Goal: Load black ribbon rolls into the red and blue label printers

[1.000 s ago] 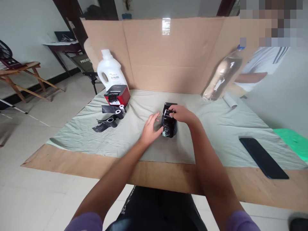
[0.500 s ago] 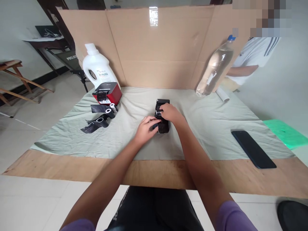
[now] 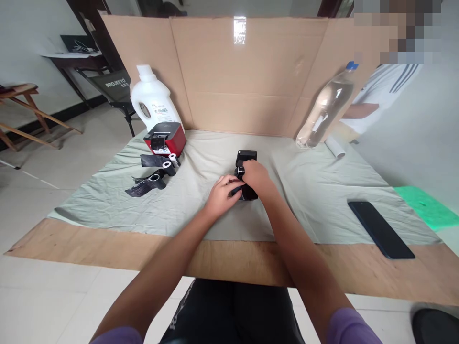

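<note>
Black device point(image 3: 250, 192) is gripped by right hand point(image 3: 257, 176), touched by part-open left hand point(image 3: 222, 195); room is bounded by tabletop edge point(image 3: 233, 260) at six o'clock.

Probably a room in somebody's home, kinda makeshift: tiled floor point(image 3: 43, 298), wooden stool point(image 3: 21, 90) and folding chair point(image 3: 107, 88) around 10 o'clock, cardboard screen point(image 3: 247, 71) at 12 on a cloth-draped tabletop point(image 3: 89, 246).
</note>
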### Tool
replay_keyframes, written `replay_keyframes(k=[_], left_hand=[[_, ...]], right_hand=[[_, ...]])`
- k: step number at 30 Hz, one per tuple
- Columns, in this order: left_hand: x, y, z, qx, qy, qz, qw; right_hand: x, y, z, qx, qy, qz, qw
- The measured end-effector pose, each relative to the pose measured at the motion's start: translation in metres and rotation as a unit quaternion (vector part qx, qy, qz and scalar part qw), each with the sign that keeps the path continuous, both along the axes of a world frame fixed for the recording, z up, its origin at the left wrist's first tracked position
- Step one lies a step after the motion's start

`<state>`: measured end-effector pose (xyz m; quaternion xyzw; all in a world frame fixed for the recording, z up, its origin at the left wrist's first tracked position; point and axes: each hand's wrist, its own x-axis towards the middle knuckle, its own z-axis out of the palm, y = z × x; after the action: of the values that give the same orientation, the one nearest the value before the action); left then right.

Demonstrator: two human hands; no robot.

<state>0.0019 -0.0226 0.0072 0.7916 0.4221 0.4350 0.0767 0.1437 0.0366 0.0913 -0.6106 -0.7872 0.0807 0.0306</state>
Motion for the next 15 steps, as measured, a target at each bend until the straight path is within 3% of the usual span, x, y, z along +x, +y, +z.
replay_keyframes(k=[5, 15], left_hand=[[0.0006, -0.0002, -0.0006, 0.0, -0.002, 0.005, 1.0], [0.0033, -0.0014, -0.0003, 0.012, 0.012, 0.002, 1.0]], right_hand=[[-0.0029, -0.0013, -0.0022, 0.045, -0.021, -0.028, 0.998], [0.0031, 0.0059, -0.0046, 0.03, -0.01, -0.023, 0.999]])
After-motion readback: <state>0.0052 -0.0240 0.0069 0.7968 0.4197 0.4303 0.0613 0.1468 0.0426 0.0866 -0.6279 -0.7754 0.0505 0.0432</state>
